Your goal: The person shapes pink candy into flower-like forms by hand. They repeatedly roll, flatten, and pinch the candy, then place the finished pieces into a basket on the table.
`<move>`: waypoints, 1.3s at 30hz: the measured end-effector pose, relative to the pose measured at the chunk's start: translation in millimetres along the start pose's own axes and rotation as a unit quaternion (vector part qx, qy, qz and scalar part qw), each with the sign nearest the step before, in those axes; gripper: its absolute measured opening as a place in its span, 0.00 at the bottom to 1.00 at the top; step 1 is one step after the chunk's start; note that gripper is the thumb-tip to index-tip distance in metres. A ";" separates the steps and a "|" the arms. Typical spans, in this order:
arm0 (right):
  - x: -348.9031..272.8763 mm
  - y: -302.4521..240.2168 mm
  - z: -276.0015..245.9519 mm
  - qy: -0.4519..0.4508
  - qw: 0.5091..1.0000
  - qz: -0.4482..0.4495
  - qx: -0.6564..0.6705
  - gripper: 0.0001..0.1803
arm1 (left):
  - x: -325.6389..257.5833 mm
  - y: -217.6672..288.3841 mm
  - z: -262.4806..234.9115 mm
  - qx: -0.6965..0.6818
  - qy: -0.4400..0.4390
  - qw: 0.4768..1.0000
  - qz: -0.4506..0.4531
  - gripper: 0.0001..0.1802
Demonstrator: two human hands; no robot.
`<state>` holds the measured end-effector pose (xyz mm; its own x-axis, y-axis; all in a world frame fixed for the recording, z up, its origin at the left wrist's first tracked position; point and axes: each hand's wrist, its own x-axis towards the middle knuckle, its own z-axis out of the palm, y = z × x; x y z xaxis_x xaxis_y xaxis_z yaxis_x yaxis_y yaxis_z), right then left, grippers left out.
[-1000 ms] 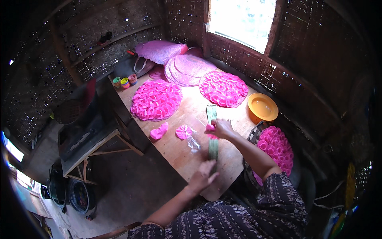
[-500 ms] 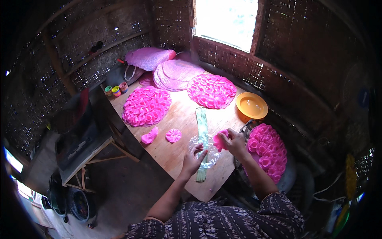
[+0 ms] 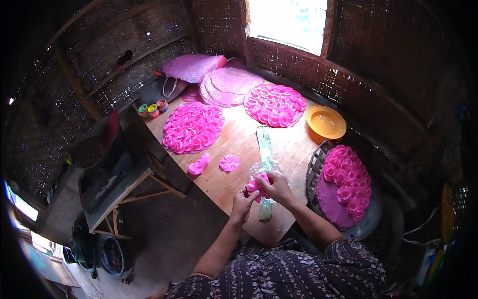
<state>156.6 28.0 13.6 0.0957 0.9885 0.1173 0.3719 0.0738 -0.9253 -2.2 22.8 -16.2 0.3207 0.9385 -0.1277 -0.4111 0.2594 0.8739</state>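
Note:
A small ruffled pink piece (image 3: 259, 184), perhaps a flower, is held between both hands over the near part of the table. My left hand (image 3: 242, 203) pinches its lower left side, and my right hand (image 3: 278, 189) grips its right side. Beneath them lie a crinkled clear plastic sheet (image 3: 279, 167) and a long pale green strip (image 3: 265, 142). To the left are a pleated pink disc (image 3: 229, 163) and a folded pink piece (image 3: 199, 164). Near my right forearm, a pink round (image 3: 348, 180) bears cup-shaped flowers over part of its surface; its near left part is bare.
Two flower-covered pink rounds (image 3: 193, 128) (image 3: 275, 105) lie farther back, before a stack of flat pink rounds (image 3: 231, 87). An orange basin (image 3: 326, 122) stands at the right edge. Small colourful pots (image 3: 153, 110) line the far left corner. A dark table (image 3: 119, 187) stands left.
My right hand has brought the pink piece left from beside the flower-covered round to my left hand, which now holds it too. The whole view has shifted slightly.

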 end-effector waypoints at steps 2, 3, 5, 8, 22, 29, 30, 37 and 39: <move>5.5 7.0 1.9 0.056 0.997 0.043 -0.041 0.21 | -1.1 1.5 -5.3 -0.026 0.008 1.000 0.006 0.08; 7.5 10.8 3.0 0.073 0.994 0.064 -0.044 0.21 | -1.8 3.4 -8.0 -0.056 0.009 0.998 0.009 0.07; 9.1 17.2 0.6 0.133 0.950 0.017 -0.283 0.21 | -3.6 9.6 -14.0 -0.125 -0.025 0.992 0.012 0.12; -1.3 16.8 7.1 0.166 0.957 -0.094 -0.217 0.22 | -4.5 17.0 -17.4 -0.207 0.055 0.976 0.038 0.19; -37.6 8.6 42.7 0.021 0.859 0.180 0.479 0.11 | -10.5 16.6 -24.3 -0.067 0.017 0.995 0.076 0.09; -53.0 -57.8 16.5 0.129 0.941 -0.222 -0.220 0.12 | -31.0 52.7 -2.2 0.264 0.006 0.953 0.150 0.10; -54.1 -66.5 9.9 0.123 0.896 -0.277 -0.325 0.15 | -34.3 59.6 0.1 0.294 0.004 0.942 0.160 0.11; -50.1 -92.1 -8.4 0.039 0.842 -0.332 -0.423 0.12 | -45.2 83.9 6.2 0.485 -0.068 0.836 0.248 0.13; -47.5 -91.2 -11.5 0.016 0.863 -0.314 -0.395 0.09 | -44.4 77.8 4.1 0.448 -0.070 0.859 0.239 0.16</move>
<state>128.8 -27.2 96.6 -0.3333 0.7812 0.5279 0.8718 0.4685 -0.1430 -45.0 0.4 59.4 0.4237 0.8360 0.3487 0.2766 -0.4860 0.8290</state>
